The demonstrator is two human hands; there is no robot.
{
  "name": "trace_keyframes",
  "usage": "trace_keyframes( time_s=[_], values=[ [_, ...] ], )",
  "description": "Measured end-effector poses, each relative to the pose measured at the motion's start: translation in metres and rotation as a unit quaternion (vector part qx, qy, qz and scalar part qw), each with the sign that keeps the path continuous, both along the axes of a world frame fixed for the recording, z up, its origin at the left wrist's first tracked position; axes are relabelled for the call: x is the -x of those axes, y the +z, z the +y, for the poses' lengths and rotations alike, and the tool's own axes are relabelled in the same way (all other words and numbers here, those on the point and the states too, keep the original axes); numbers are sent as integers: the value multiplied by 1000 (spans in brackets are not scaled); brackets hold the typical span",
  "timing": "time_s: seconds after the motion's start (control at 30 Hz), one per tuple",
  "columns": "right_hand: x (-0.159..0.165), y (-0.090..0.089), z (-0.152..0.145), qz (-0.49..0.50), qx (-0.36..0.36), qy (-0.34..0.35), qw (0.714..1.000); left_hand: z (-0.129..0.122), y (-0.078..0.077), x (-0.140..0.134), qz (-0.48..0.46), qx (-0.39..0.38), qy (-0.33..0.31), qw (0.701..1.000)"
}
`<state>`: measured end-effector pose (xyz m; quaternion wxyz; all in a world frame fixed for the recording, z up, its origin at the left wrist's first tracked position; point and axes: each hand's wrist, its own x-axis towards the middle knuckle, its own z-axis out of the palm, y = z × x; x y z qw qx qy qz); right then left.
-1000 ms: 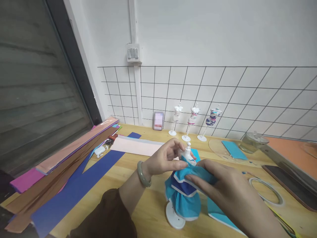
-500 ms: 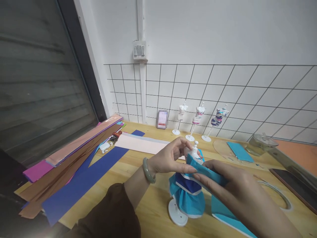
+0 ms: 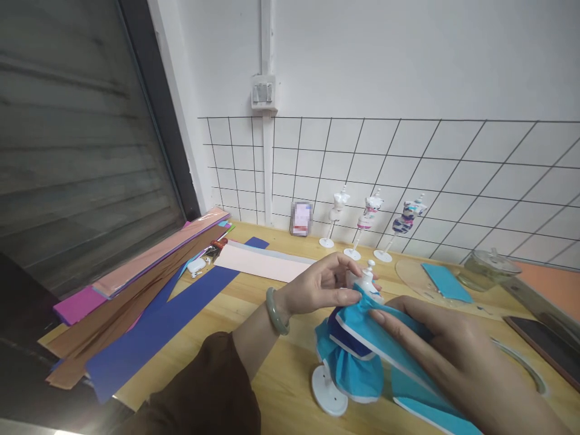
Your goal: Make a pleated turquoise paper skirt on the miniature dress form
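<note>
We see a white wall point(image 3: 385, 60) ruled with a thin black grid, rising behind the pale, grained wooden tabletop point(image 3: 290, 377). Along the left edge lie long sheets point(image 3: 163, 254), smooth pink over brown, fanned unevenly. Just beside them a matte dark blue strip point(image 3: 181, 323) runs from near the front left corner towards the back edge, crossed by a pale pink strip point(image 3: 263, 263).

In the foreground we find the right hand point(image 3: 457, 344), thumb and fingers pinching a thin, white-edged turquoise strip point(image 3: 389, 341); it blocks part of the strip and of a pale ring point(image 3: 530, 365). The left hand point(image 3: 317, 284) has its thumb pressing the strip's gathered end to the dressed mannequin point(image 3: 368, 279), the other fingers curled about the neck, their tips partly hidden. This mannequin stands right of the middle, well forward of the back edge: glossy white shoulders, puckered turquoise and dark blue tiers, flat round base.

Towards the right edge we see a dark flat slab point(image 3: 544, 347) and a lidded glass jar point(image 3: 489, 269); along the back edge, three small mannequins point(image 3: 339, 208) on thin stems and an upright phone point(image 3: 301, 219). Smallest, near the sheets, is a rounded white case point(image 3: 196, 266).
</note>
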<state>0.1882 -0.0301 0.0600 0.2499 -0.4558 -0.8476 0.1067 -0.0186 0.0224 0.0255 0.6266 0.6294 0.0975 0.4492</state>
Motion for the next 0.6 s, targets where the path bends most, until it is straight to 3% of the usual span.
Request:
trace_keyframes(
  time_s=[0.23,0.37,0.43,0.6],
  values=[
    [-4,0,5,7,-37,-4,999,0,1,-3,17,18,93,995],
    [3,0,4,41,-191,-33,980,-2,7,-1,26,27,168,985],
    [7,-1,5,29,-255,5,966,-3,11,0,30,51,206,977],
    [17,-8,12,-29,-330,87,939,-9,20,1,51,96,283,953]
  ],
)
